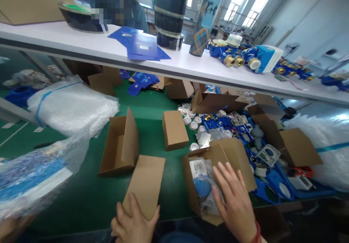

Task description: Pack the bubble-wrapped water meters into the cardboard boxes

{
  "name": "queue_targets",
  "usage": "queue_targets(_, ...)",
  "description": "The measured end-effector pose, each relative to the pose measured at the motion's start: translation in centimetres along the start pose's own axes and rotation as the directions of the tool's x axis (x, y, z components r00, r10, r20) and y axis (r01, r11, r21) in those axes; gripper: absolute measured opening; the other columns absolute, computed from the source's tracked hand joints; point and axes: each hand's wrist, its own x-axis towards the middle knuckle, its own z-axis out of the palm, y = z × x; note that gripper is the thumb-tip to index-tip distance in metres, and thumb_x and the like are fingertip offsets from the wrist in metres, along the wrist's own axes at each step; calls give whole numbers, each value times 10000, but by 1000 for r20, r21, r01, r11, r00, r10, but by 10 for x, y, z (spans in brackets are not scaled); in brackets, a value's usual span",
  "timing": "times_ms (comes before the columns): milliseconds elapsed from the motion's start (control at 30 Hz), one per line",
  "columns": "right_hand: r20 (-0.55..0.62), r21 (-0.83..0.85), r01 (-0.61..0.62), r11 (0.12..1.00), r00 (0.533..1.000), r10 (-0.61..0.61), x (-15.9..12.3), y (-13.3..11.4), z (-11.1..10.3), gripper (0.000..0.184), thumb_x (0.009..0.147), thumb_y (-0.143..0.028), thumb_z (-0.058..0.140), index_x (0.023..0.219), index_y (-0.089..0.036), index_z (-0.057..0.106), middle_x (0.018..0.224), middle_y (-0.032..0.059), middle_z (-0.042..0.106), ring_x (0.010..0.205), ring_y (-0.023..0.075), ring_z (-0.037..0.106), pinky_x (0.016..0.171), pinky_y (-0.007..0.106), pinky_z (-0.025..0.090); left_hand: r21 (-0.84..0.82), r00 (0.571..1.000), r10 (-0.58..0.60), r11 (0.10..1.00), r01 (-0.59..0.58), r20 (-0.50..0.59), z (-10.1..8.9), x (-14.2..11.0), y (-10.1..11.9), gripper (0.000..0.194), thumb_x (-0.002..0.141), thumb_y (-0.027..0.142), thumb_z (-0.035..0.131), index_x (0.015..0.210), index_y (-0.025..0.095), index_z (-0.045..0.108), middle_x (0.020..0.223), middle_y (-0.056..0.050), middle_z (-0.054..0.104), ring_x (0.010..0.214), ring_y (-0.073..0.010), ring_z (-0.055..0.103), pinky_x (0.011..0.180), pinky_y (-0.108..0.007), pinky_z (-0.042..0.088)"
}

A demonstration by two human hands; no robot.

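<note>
My left hand [135, 219] grips the near end of a closed cardboard box [147, 183], thumb at its right edge and fingers over the top and left side. My right hand [234, 199], fingers stretched and spread, is at the raised flap of an open cardboard box [188, 184]; I cannot tell how firmly it touches. Inside that box lie a blue round part [202, 186] in clear plastic and a printed paper [198, 167]. Between and beyond my hands are an open box [111, 159] and a small closed box [176, 130].
Another person's hand [13, 228] is under a plastic-wrapped blue-and-white bundle [40, 177]. Clear plastic bags [73, 104] lie at left. White discs [193, 125] and blue parts [218, 122] cover the green table [79, 192] at right. A white shelf [180, 59] crosses behind, holding brass-ended blue meters [229, 55].
</note>
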Motion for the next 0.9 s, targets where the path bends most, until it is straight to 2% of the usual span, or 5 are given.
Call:
queue_targets(267,429,64,-413,909,833,348,-82,61,17,438,913,-293,196,1218,-134,468,784,135,696,655,278,667,552,369,515,-400,929,-362,865,304,-77,26,88,103,985,613,635,601,1379,131,241,1422,-277,102,1248,-531,104,785,-736,304)
queue_targets(467,491,497,-560,663,811,317,-72,55,-4,419,871,-443,343,1149,-191,531,1071,133,639,892,269,636,728,361,535,-683,977,192,702,-202,-91,22,62,104,501,866,388,387,1312,161,360,1410,-149,288,1303,-254,285,1031,-426,330)
queue_targets(667,809,553,-831,-63,518,278,-105,17,12,636,758,-607,467,1214,-166,419,1146,141,582,965,256,601,659,319,552,-418,413,845,528,-739,339,-3,-43,70,359,769,277,533,1115,179,538,999,-95,661,890,-256,627,761,-386,519)
queue_targets(800,777,629,-759,166,622,-96,-123,12,11,639,664,-631,567,1115,-179,537,912,78,664,783,207,637,626,289,511,-292,121,756,388,-874,643,-40,11,60,303,707,16,394,754,213,619,724,-29,680,677,-228,646,612,-334,503)
queue_targets(900,747,664,-676,318,594,-298,-104,38,6,382,685,-547,607,829,-197,653,617,-3,636,536,131,573,559,246,447,-264,75,666,393,-881,742,-83,60,52,255,652,52,469,707,221,652,685,-40,684,698,-245,652,616,-320,486)
